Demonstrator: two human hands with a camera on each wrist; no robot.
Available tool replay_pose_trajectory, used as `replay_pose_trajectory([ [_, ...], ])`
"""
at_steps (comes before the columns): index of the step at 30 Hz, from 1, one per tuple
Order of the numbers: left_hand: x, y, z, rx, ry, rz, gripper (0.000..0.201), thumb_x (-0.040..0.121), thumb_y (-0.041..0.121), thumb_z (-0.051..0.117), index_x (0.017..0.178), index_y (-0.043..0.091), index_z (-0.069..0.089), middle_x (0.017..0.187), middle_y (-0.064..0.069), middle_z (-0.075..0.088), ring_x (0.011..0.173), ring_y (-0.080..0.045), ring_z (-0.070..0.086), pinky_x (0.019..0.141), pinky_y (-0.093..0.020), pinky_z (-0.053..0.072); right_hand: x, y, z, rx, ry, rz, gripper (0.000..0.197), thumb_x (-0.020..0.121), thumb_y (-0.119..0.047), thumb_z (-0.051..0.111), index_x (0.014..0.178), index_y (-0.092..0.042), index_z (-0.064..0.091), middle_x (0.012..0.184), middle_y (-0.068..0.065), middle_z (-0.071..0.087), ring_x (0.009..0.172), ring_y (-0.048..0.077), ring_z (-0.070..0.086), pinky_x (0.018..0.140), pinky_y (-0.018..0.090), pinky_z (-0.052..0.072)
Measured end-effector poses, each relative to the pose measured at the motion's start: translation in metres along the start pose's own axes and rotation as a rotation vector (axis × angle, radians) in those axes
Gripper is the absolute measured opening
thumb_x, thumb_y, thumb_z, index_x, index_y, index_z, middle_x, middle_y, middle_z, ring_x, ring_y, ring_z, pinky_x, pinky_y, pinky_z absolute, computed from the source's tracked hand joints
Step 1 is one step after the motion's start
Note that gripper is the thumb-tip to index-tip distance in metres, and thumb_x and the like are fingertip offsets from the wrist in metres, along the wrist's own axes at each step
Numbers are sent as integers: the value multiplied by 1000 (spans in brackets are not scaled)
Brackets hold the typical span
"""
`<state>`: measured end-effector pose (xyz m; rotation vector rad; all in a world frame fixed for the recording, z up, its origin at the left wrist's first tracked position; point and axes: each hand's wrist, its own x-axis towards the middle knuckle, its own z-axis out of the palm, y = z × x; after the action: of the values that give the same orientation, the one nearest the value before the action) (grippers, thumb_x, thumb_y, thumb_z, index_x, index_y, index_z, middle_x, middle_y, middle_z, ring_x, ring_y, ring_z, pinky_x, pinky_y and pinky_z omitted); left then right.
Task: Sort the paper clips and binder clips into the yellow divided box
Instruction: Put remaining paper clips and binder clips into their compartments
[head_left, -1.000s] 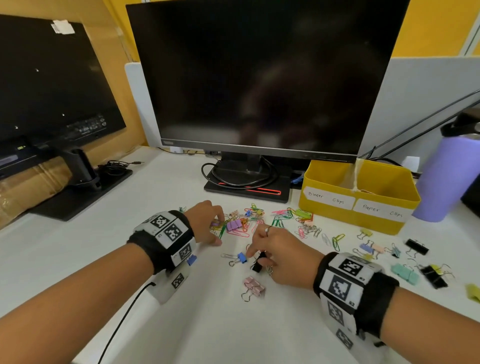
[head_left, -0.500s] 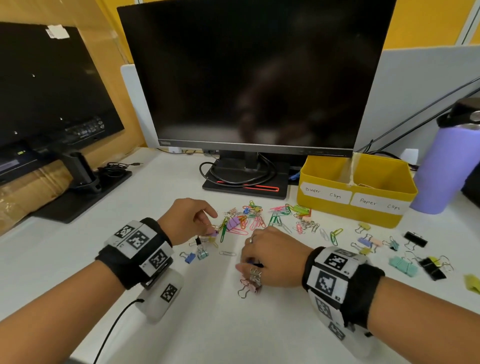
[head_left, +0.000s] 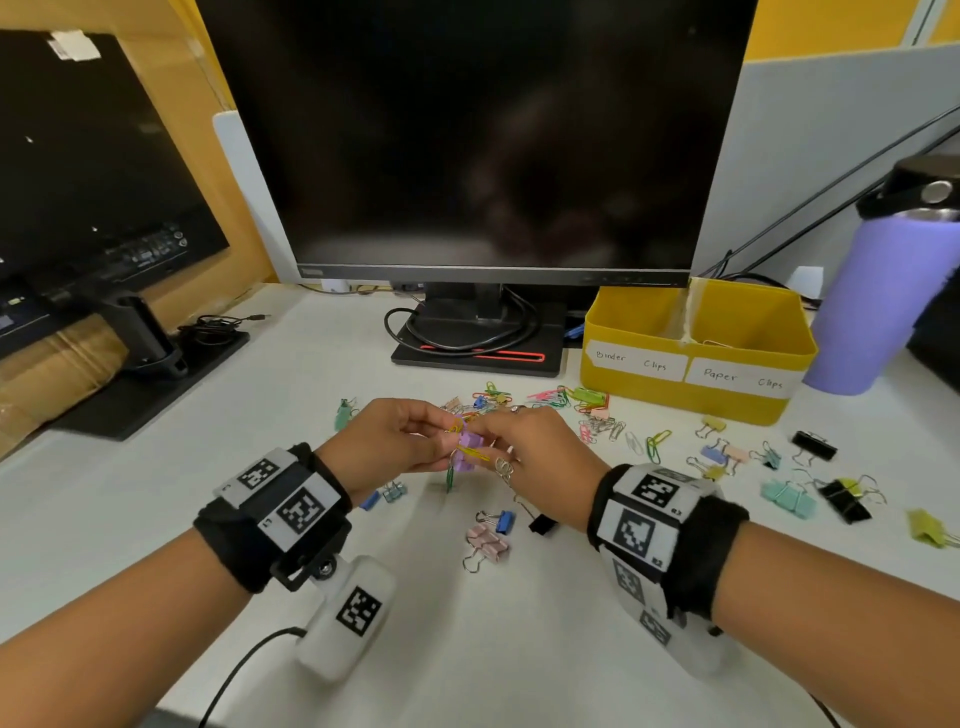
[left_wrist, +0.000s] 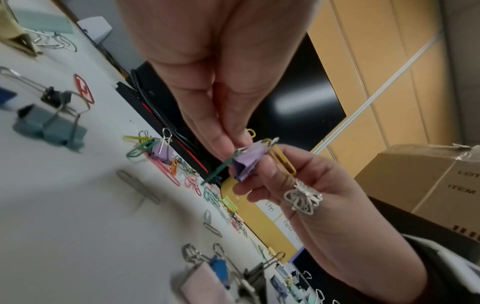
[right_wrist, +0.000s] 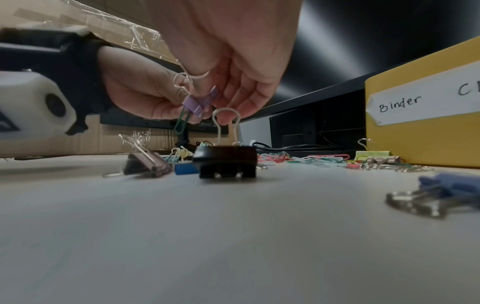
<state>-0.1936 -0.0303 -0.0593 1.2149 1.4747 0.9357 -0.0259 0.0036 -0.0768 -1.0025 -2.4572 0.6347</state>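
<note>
- Both hands meet above the bench, in front of the monitor (head_left: 467, 140), raised off the surface.
- Left hand (head_left: 387, 447): fingertips pinch a purple binder clip (head_left: 470, 441) from the left. Left wrist view shows thumb and forefinger closed on the clip's end.
- Right hand (head_left: 540, 457): fingers curled on the same clip from the right. It wears a silver butterfly ring (left_wrist: 302, 196).
- Tangled in that clip: a yellow paper clip (left_wrist: 281, 162) on the right-hand side, a green paper clip (right_wrist: 182, 122) hanging below. So it is one snagged bunch, held between both hands.
- Yellow box (head_left: 696, 353) sits on the bench at right rear, well apart from the hands. Left compartment labelled "Binder Clips", right one "Paper Clips". A thin clip shows in the right compartment; the rest of the inside is hard to read.
- Loose coloured paper clips (head_left: 571, 400) lie scattered between hands and box.
- Under the right wrist: black binder clip (right_wrist: 224, 161), blue binder clip (head_left: 501, 519), pink binder clip (head_left: 485, 543), all on the bench.
- More binder clips lie to the right in front of the box, including a teal clip (head_left: 787, 496) and another black one (head_left: 813, 446).
- Purple bottle (head_left: 883, 291) stands just right of the box.
</note>
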Motion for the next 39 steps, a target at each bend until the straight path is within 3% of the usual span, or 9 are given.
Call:
replay_pose_trajectory([
  [4, 5, 0, 1, -45, 42, 35, 15, 90, -4, 53, 84, 9, 57, 72, -5, 65, 51, -2, 67, 56, -10, 56, 0, 4, -1, 33, 18, 63, 16, 91, -7, 53, 101, 0, 64, 96, 19, 69, 90, 31, 63, 84, 41, 52],
  [11, 7, 1, -11, -196, 23, -89, 27, 98, -1, 38, 94, 19, 56, 68, 0, 53, 62, -9, 59, 58, -12, 57, -1, 3, -6, 121, 78, 115, 22, 94, -14, 50, 107, -4, 64, 102, 17, 68, 95, 27, 62, 88, 40, 51],
  [19, -5, 1, 17, -139, -268, -187, 26, 100, 25, 36, 100, 11, 57, 69, 2, 31, 60, -10, 28, 59, -21, 30, -10, 17, 0, 364, 308, 176, 18, 93, -7, 48, 92, -10, 65, 78, -2, 61, 63, -1, 52, 61, 5, 40],
  [23, -4, -2, 22, 265, -304, -68, 19, 99, 28, 41, 107, 19, 56, 73, 5, 40, 66, -8, 39, 66, -15, 40, -28, 28, 21, 458, 428, 380, 18, 93, -5, 49, 96, -6, 67, 86, -3, 62, 76, 11, 54, 76, 23, 42],
  [26, 4, -11, 29, 443, -240, -33, 31, 98, 29, 40, 123, 16, 52, 85, 1, 48, 77, -11, 44, 72, -17, 42, -8, 31, 1, 276, 354, 325, 20, 93, -7, 50, 101, -3, 68, 99, 4, 68, 91, 15, 58, 76, 15, 37],
  [31, 27, -7, 38, 503, -145, 45, 51, 94, 27, 52, 141, 18, 36, 66, 6, 33, 63, -10, 37, 75, -29, 40, 5, 42, -22, 84, 237, 317, 20, 93, -12, 52, 106, -4, 65, 108, 15, 69, 103, 27, 62, 90, 34, 49],
  [34, 39, 1, 45, 476, -152, 101, 41, 94, 24, 51, 134, 18, 42, 61, 5, 33, 61, -10, 36, 72, -33, 40, 7, 40, -23, 79, 200, 284, 22, 93, -18, 52, 104, -3, 65, 103, 17, 69, 99, 28, 62, 90, 39, 49],
  [37, 44, 7, 53, 490, -163, 150, 11, 96, 19, 47, 100, 16, 57, 64, 2, 40, 67, -17, 41, 75, -38, 42, 8, 39, -25, 70, 186, 254, 19, 92, -14, 53, 102, -5, 66, 102, 15, 70, 98, 27, 63, 89, 37, 51],
  [39, 45, 8, 55, 494, -145, 158, 18, 98, 16, 42, 89, 11, 57, 70, 1, 45, 69, -17, 45, 77, -38, 47, 9, 38, -30, 48, 198, 253, 19, 93, -13, 52, 104, -6, 66, 103, 13, 69, 98, 25, 63, 86, 33, 51],
])
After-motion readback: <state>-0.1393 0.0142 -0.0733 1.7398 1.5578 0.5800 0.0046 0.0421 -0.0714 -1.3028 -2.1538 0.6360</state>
